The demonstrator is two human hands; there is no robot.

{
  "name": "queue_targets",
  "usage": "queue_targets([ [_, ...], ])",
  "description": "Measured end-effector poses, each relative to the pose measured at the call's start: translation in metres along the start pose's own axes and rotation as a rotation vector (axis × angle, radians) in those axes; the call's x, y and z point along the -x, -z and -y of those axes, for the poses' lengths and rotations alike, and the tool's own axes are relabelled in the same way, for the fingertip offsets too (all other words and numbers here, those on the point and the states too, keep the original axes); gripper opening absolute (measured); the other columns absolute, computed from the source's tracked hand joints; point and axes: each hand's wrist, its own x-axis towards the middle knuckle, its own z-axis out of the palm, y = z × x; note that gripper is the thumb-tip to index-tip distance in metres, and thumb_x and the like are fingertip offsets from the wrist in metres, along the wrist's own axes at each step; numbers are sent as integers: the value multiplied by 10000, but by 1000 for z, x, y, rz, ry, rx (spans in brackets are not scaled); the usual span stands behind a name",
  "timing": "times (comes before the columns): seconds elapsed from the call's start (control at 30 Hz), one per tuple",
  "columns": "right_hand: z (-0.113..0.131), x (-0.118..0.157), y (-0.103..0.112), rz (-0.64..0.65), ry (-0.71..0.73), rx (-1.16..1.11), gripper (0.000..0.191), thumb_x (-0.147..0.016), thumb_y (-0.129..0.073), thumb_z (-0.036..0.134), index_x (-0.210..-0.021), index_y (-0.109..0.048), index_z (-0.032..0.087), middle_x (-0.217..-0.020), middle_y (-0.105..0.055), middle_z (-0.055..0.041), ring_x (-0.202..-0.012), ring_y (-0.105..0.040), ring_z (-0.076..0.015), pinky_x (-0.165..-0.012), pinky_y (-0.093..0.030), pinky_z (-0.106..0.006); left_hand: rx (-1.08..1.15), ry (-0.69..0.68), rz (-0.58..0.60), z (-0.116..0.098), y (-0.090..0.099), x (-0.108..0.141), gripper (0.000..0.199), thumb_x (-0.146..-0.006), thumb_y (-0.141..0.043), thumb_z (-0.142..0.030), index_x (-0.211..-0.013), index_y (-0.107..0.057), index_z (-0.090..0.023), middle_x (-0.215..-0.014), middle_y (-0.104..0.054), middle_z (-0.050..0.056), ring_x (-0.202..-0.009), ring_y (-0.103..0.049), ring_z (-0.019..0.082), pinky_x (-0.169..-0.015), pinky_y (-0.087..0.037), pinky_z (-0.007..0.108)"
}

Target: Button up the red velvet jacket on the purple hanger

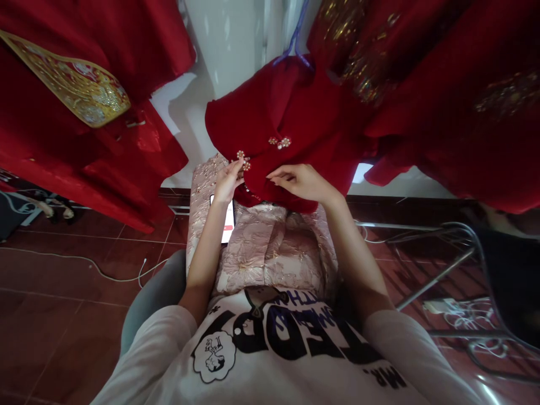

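A red velvet garment [320, 112] hangs from a purple hanger [297, 39] in front of me, its lower part lying over my lap. Pearl-and-bead flower ornaments [280, 143] decorate its front. My left hand [228, 181] is closed at the garment's left edge, its fingertips pinching beside another beaded flower ornament [241, 154]. To the right, my right hand [301, 181] hovers close over the red cloth with thumb and fingertips brought together. Whatever lies between those fingertips is too small to make out. Pink brocade cloth [270, 253] covers my lap beneath the velvet.
A lit phone [228, 222] lies by my left forearm. Red garments with gold decoration [93, 93] hang left and right. A dark chair with a metal frame [514, 281] stands at right, near a white power strip with cables [442, 306]. A cable [97, 264] crosses the tiled floor.
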Motion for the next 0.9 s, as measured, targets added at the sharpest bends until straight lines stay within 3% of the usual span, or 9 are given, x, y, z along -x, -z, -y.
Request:
queue_targets([
  [0.17,1,1,5,-12,8,12,323,-946,-609,354,-1125,-799,163,-1107,-806,-97,-987,-771,-231,-955,-622,-416,-205,-55,-111,-12,-1,-2,83,-936,-688,-166,-872,-741,-153,-938,-765,52,-864,-719,150,-632,-564,185],
  [0.27,2,3,11,-31,32,12,335,-952,-613,375,-1126,-795,155,-1119,-803,-100,-974,-771,-224,-949,-616,-397,-348,-28,-32,-21,-2,-2,124,-952,-710,-220,-851,-736,-154,-841,-730,29,-783,-698,147,-628,-571,208],
  [0.37,5,7,19,-49,42,14,338,-956,-627,418,-1095,-798,161,-1098,-806,-96,-973,-769,-224,-941,-612,-385,-499,-94,161,-30,-9,-2,259,-952,-747,-373,-805,-733,-160,-801,-701,33,-810,-704,171,-770,-605,277],
  [0.47,9,11,25,-18,14,31,344,-942,-668,486,-1022,-808,182,-1036,-812,-85,-954,-768,-226,-925,-612,-375,-567,-395,227,-44,-24,-3,142,-930,-759,-312,-992,-750,-185,-1036,-737,67,-1025,-702,219,-990,-578,361],
  [0.57,11,13,28,0,-14,35,350,-929,-690,511,-1008,-809,191,-1028,-813,-79,-952,-764,-224,-927,-611,-370,-684,-622,314,-66,-40,-6,312,-885,-766,-242,-1193,-713,-247,-1362,-644,84,-1368,-546,306,-1197,-451,497],
  [0.63,12,14,28,-8,-23,37,348,-933,-688,501,-1021,-808,187,-1028,-812,-81,-953,-761,-225,-931,-612,-377,-799,-702,419,-80,-49,-10,378,-824,-802,-193,-1185,-712,-261,-1430,-591,90,-1494,-406,357,-1298,-284,587],
  [0.77,11,14,28,-6,-30,29,313,-938,-681,457,-1031,-808,187,-1054,-813,-83,-966,-760,-230,-945,-618,-395,-929,-779,514,-92,-62,-29,303,-757,-824,-145,-1028,-712,-222,-1282,-621,119,-1474,-406,407,-1332,-73,667],
  [0.9,10,14,29,-10,-30,29,280,-937,-674,408,-1045,-806,186,-1064,-814,-78,-968,-761,-230,-952,-622,-407,-891,-708,475,-86,-67,-51,148,-771,-778,-135,-877,-697,-199,-986,-621,76,-1349,-525,388,-1310,-91,705],
])
